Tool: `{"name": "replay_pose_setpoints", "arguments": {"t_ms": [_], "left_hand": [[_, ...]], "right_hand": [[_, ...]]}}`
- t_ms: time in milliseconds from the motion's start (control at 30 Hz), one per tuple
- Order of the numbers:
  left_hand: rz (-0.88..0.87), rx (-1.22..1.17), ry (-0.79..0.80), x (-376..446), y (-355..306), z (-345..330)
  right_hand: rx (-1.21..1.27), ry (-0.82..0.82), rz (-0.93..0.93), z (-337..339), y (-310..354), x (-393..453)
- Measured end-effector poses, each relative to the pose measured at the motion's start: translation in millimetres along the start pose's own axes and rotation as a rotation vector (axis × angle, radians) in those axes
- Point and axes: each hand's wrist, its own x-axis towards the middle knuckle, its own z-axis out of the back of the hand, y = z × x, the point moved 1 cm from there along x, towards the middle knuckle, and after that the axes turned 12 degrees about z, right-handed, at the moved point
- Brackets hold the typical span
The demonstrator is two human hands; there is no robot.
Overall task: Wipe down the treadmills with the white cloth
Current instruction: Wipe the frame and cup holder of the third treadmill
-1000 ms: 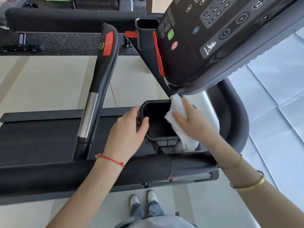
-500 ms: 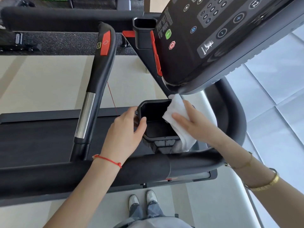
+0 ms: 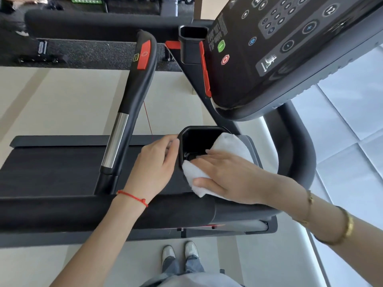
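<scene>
A black treadmill fills the view, its console (image 3: 269, 59) at upper right and its belt (image 3: 51, 168) at left. Below the console sits a black cup holder (image 3: 199, 128). My left hand (image 3: 155, 164) grips the holder's left wall, thumb against the rim. The white cloth (image 3: 228, 143) is draped over the holder's right and near rim. On top of it, my right hand (image 3: 228, 175) lies flat with straight fingers, pressing it down; the fingertips reach over the holder's opening. Part of the cloth is hidden under that hand.
A black handrail (image 3: 132, 100) with a red button and a chrome section runs up the left. A thick crossbar (image 3: 62, 210) passes under both forearms. A curved rail (image 3: 300, 152) wraps the right side. A second cup holder (image 3: 192, 38) sits farther off. My shoes (image 3: 180, 253) stand on the pale floor.
My right hand has swung from the holder's right rim to its near edge, flattening and dragging the cloth leftward across it. My left hand has stayed on the holder's left wall.
</scene>
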Motion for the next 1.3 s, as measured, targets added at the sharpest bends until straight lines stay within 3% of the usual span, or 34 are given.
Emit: {"name": "replay_pose_setpoints", "arguments": {"t_ms": [167,400,600,800,967,1300], "left_hand": [[-0.009,-0.012,-0.014,2,1,-1],[-0.019,-0.004,-0.016,4,4,-6],[-0.032,-0.003,-0.005,3,3,-7],[-0.035,0.005,-0.009,3,5,-6],[-0.046,0.011,-0.011,3,5,-8],[-0.059,0.028,-0.018,1,3,-7]], "right_hand": [[-0.011,-0.076,-0.032,-3,3,-1],[-0.016,-0.004,0.042,4,-17,-25],[-0.139,-0.027,-0.081,-12,3,9],[0.025,-0.188,-0.150,-15,8,-17],[0.334,-0.302,-0.410,-22,13,-39],[0.660,-0.487,-0.678,-25,-24,-5]]}}
